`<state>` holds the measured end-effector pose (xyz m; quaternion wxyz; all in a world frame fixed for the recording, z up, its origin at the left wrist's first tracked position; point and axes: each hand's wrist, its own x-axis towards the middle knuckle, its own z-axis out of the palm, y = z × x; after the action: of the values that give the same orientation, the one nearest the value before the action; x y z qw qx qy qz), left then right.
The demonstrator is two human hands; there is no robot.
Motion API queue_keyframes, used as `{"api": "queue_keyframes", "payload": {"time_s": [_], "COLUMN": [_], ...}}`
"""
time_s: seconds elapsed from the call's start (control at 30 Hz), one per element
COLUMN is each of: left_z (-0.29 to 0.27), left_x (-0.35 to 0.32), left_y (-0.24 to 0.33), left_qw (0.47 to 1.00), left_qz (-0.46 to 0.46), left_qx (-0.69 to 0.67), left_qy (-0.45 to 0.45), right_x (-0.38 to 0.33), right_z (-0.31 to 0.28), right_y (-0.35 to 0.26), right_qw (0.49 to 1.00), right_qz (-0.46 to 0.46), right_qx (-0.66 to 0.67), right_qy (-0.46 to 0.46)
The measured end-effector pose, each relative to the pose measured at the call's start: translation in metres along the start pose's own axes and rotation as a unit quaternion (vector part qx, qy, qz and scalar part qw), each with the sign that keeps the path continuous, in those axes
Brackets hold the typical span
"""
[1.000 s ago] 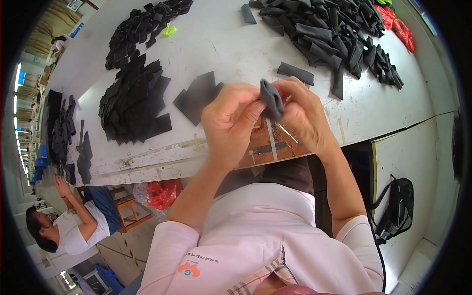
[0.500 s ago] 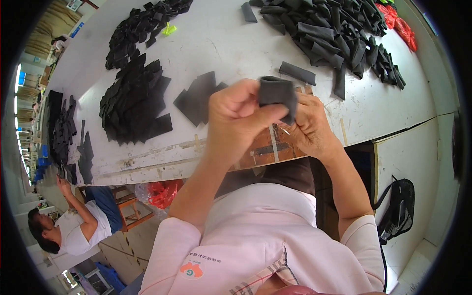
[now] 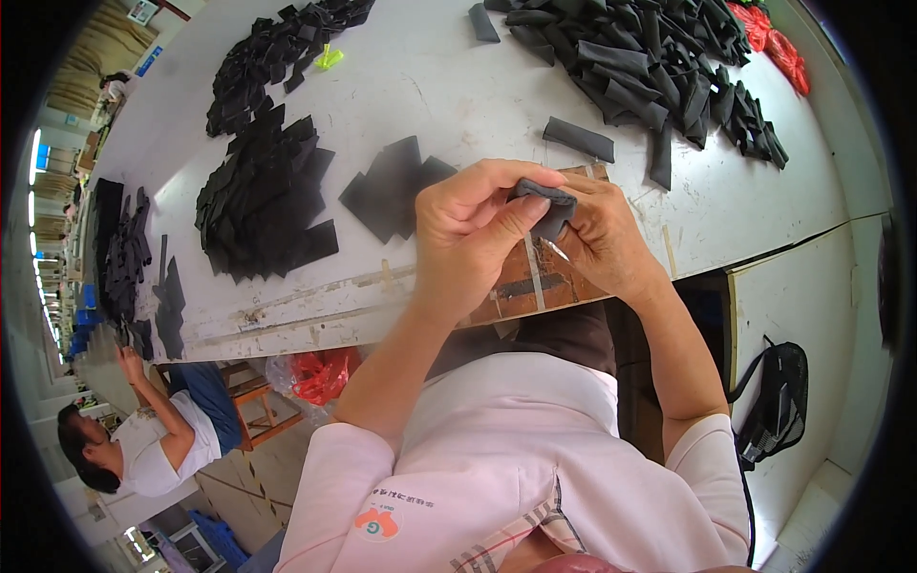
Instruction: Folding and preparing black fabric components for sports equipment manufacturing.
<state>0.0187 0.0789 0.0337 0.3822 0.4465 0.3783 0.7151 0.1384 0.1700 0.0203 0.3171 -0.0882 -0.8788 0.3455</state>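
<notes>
A small black fabric piece (image 3: 551, 222) is held up between my two hands above the near table edge. My left hand (image 3: 463, 224) is closed on it, thumb pressed against its folded face. From the other side my right hand (image 3: 611, 239) closes on the same piece, its fingers partly hidden behind the cloth. A thin, shiny, pointed metal tool (image 3: 555, 250) sticks out from under the right fingers; its kind cannot be made out. Beyond my left hand a few flat black fabric pieces (image 3: 390, 191) lie fanned on the table. One folded black strip (image 3: 579, 140) rests past my right hand.
The white table (image 3: 458, 105) carries a stack of flat black pieces (image 3: 258, 205), a heap of folded ones (image 3: 650, 67) at the far right and red plastic bags (image 3: 783, 59). A brown board (image 3: 521, 286) lies beneath my hands. At left sits another person (image 3: 158, 439).
The black piece has been tipped and folded over, so less of its face shows. My left hand has shifted slightly right, and the metal tool's tip is more visible.
</notes>
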Motion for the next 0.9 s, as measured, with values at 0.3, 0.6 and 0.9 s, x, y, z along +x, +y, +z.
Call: {"api": "queue_keyframes", "payload": {"time_s": [0.3, 0.6, 0.9], "left_z": [0.000, -0.016, -0.015], "left_x": [-0.002, -0.015, -0.028], "left_y": [0.003, -0.005, -0.029], "left_qw": [0.999, 0.968, 0.969], "left_qz": [0.013, -0.012, -0.030], "left_qx": [-0.014, -0.182, 0.116], "left_qy": [0.045, 0.170, 0.217], "right_x": [-0.002, -0.003, 0.008], "right_z": [0.008, 0.015, -0.002], "right_y": [0.002, 0.004, -0.006], "right_qw": [0.997, 0.994, 0.992], "right_qz": [0.061, 0.052, 0.045], "right_qx": [-0.020, -0.075, -0.062], "right_qy": [-0.039, -0.064, -0.101]}}
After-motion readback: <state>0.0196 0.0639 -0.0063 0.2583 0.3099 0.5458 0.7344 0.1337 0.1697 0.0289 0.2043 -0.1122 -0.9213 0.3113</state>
